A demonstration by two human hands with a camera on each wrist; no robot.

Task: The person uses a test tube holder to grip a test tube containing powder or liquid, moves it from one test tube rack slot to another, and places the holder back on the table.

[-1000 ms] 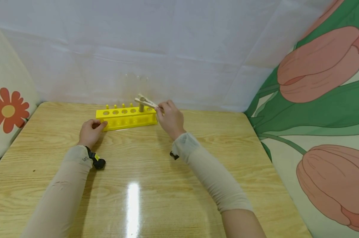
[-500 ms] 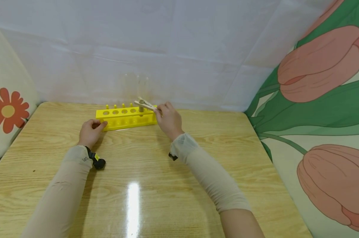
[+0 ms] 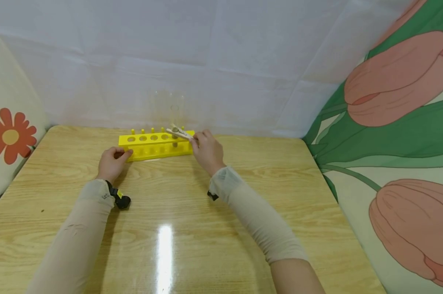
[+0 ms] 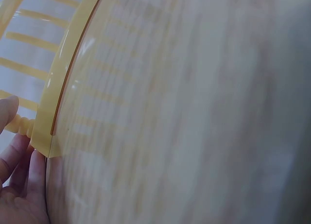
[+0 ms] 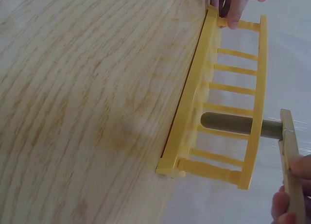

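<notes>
A yellow test tube rack (image 3: 148,155) stands at the far edge of the table, with a row of round holes and short pegs behind. My left hand (image 3: 112,163) pinches the post at its left end between thumb and fingers. With my right hand (image 3: 208,151) I grip a wooden test tube clamp (image 3: 182,134). The clamp's jaws close round a test tube (image 5: 228,123) with dark greenish-grey contents. That tube passes through a hole near the rack's right end. In the right wrist view its rounded bottom is just above the base.
Faint clear glass shapes (image 3: 157,102) rise behind the rack against the white cloth (image 3: 243,73). The wood-grain table (image 3: 192,228) extends in front. Floral cloths (image 3: 397,81) hang at both sides.
My right hand has moved down and slightly left, lowering the clamp and the test tube deeper through the rack's hole. The left hand has stayed on the rack's end.
</notes>
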